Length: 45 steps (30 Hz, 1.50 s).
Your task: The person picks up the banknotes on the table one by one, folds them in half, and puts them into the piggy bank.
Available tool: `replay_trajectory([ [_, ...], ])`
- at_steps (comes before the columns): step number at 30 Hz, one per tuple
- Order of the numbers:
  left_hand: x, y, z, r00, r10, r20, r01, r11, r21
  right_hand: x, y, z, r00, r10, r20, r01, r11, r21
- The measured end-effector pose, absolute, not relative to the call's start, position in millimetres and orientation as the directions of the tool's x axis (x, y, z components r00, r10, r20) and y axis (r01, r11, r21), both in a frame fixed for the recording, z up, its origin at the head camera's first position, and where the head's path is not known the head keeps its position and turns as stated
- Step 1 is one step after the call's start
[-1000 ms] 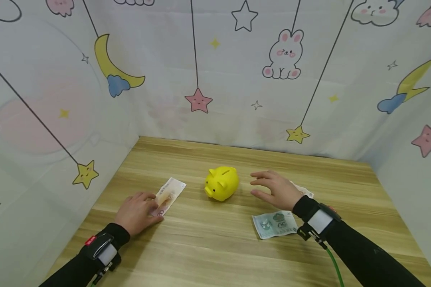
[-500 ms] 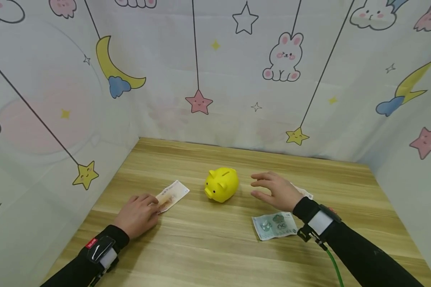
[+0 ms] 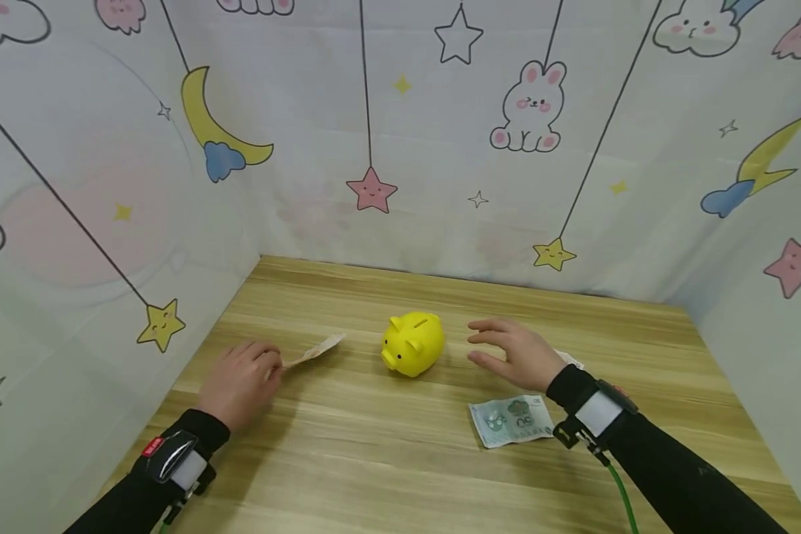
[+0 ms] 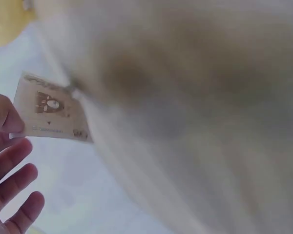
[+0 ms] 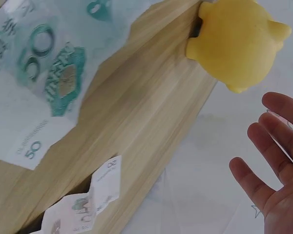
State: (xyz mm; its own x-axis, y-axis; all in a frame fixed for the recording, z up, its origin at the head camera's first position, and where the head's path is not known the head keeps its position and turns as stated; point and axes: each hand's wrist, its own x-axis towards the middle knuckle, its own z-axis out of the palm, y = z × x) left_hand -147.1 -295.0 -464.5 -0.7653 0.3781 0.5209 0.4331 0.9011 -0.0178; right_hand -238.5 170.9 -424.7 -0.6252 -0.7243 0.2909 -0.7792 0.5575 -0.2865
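Observation:
A brownish-pink banknote [image 3: 317,350] is tilted up off the table, and my left hand [image 3: 243,382] pinches one end of it. In the left wrist view, thumb and forefinger grip the banknote [image 4: 51,109] by its edge while the other fingers are spread apart. My right hand [image 3: 517,356] is held beside the yellow piggy bank [image 3: 412,345], apart from it, with loosely bent fingers and nothing in them. The piggy bank has a coin slot on top. A green 50 banknote [image 3: 512,420] lies in front of the right hand.
Behind the right wrist lies another pale banknote [image 3: 569,360], mostly hidden in the head view; its creased end [image 5: 105,183] shows in the right wrist view. The wooden table [image 3: 374,475] meets a patterned cloth [image 3: 434,133] at the back and sides.
The left hand has lifted the brownish-pink banknote from lying flat and drawn it slightly left. The right hand, piggy bank and green banknote have stayed put.

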Motion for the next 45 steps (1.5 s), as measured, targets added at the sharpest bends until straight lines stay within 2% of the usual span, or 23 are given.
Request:
replay_trajectory([
  [6, -152.9, -295.1, -427.7, -0.675, 0.334, 0.658, 0.479, 0.877, 0.046, -239.1, 165.7, -409.4, -0.589, -0.721, 0.365, -0.805, 0.486, -0.339],
  [10, -154.9, -285.2, -405.5, -0.652, 0.292, 0.7, 0.488, 0.868, 0.092, -235.1, 158.9, -398.0, -0.568, -0.716, 0.406, -0.82, 0.448, -0.356],
  [19, -160.9, -241.6, -359.2, -0.718, 0.252, 0.649, 0.496, 0.839, 0.223, -213.1, 132.7, -372.2, -0.52, -0.726, 0.449, -0.838, 0.334, -0.431],
  [25, -167.3, -213.8, -344.2, -0.787, 0.221, 0.577, 0.491, 0.791, 0.366, -208.0, 129.1, -365.9, -0.54, -0.722, 0.433, -0.813, 0.314, -0.49],
  [32, -172.7, -195.9, -335.3, -0.819, 0.237, 0.522, 0.483, 0.777, 0.405, -211.8, 132.0, -361.7, -0.548, -0.695, 0.467, -0.801, 0.275, -0.531],
  [37, -174.5, -189.2, -331.6, -0.806, 0.275, 0.524, 0.524, 0.743, 0.416, -219.9, 137.7, -361.2, -0.563, -0.656, 0.503, -0.788, 0.244, -0.565],
  [45, -174.2, -180.5, -321.1, -0.754, 0.335, 0.565, 0.602, 0.695, 0.392, -225.3, 148.1, -354.6, -0.61, -0.609, 0.506, -0.77, 0.308, -0.558],
])
